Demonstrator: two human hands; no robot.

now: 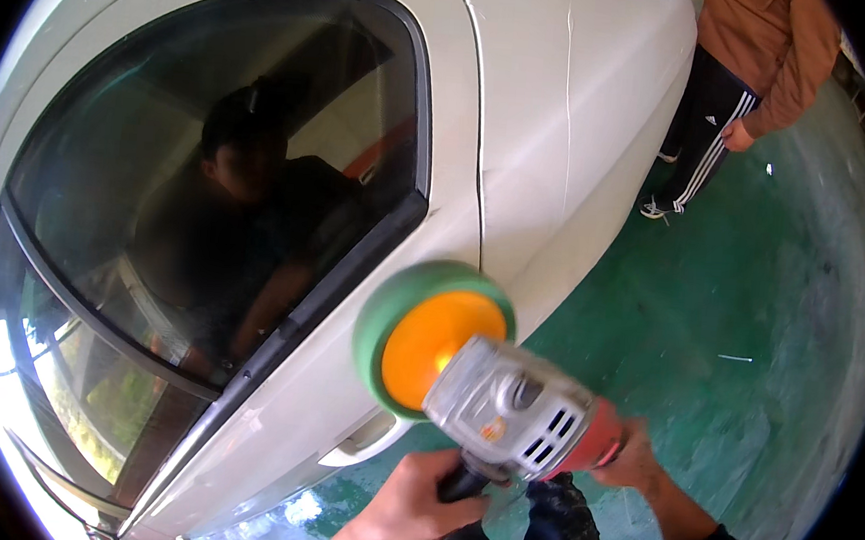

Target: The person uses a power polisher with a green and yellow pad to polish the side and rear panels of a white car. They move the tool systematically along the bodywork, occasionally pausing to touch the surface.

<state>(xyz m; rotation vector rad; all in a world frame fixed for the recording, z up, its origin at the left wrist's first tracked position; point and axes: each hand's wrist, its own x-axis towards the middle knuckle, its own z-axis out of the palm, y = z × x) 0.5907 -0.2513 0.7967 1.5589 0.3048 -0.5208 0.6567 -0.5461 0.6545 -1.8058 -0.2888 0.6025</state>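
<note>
A car polisher (518, 408) with a grey metal head and red body is held in front of me in both hands. Its round green foam pad (374, 338), on an orange backing plate (425, 348), lies against the white car's door panel (432, 242), just below the window trim. My left hand (416, 505) is closed around the black side handle. At the back, my right hand (632, 459) grips the red body; it is slightly blurred and its fingers are partly hidden. Close under the pad is the white door handle (365, 446).
A dark, reflective car window (149, 170) fills the left, edged by black trim. Beyond the door seam runs another white panel (605, 101). A person (752, 72) in a brown top and striped dark trousers stands at the far right on the green floor (713, 280).
</note>
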